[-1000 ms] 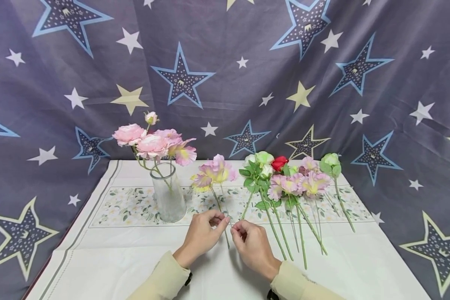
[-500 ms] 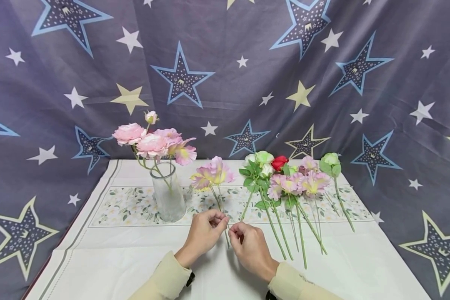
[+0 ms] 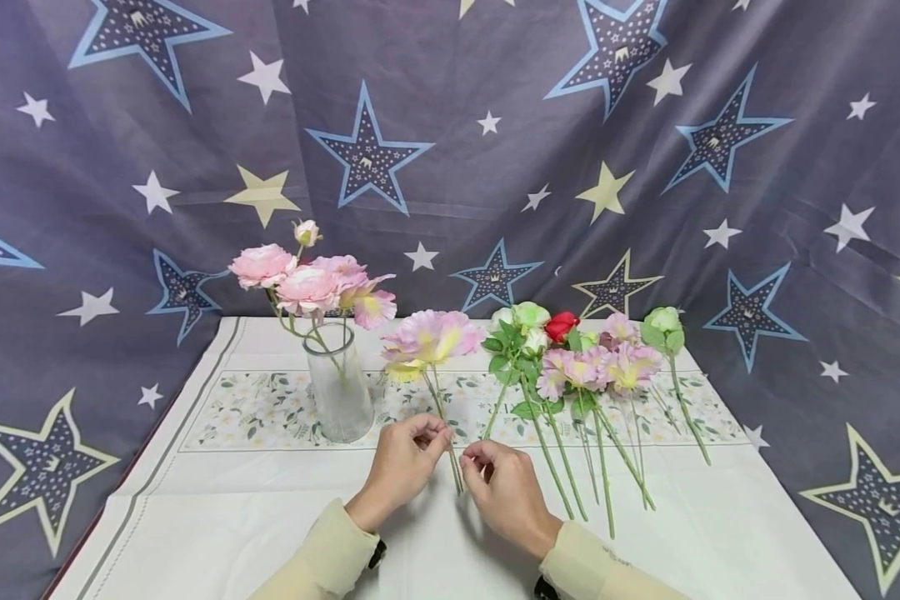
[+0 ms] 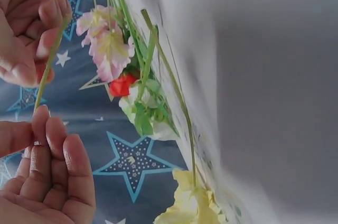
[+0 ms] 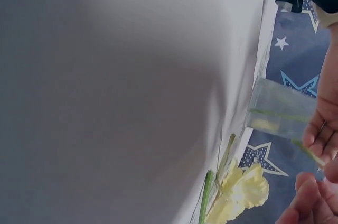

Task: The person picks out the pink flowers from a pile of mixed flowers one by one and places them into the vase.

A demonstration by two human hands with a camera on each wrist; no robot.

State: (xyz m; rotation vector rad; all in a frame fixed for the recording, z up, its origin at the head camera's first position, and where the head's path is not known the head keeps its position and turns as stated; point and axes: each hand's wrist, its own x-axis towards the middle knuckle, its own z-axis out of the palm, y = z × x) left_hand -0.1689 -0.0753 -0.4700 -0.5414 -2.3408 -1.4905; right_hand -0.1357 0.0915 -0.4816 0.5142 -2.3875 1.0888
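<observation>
Where my left hand (image 3: 405, 458) pinches: a thin green stem (image 4: 50, 63), slightly bent, held between thumb and forefinger.
My right hand (image 3: 506, 492): near the left, thumb and fingertips gripping the end of that same stem.
Ruffled bloom (image 3: 437, 335): just beyond my left hand, pink and yellow, with thin, frilled petals.
Yellow petals (image 4: 190, 203): below my left hand, at the head of another stem lying on the cloth.
Glass vase (image 3: 341, 404): left of my left hand, an upright cylinder bearing pink flowers (image 3: 307, 287), some rounded and densely layered.
Loose flowers (image 3: 630, 364): beyond and right of my right hand, frilly pink heads among a smooth red bud (image 3: 561, 326) and pale green blooms.
Tablecloth (image 3: 195, 542): white fabric under my hands, with a leafy printed band.
Hard to make out: which petals belong to my stem, since two stems overlap past my left fingers; the right wrist view crops both hands.
</observation>
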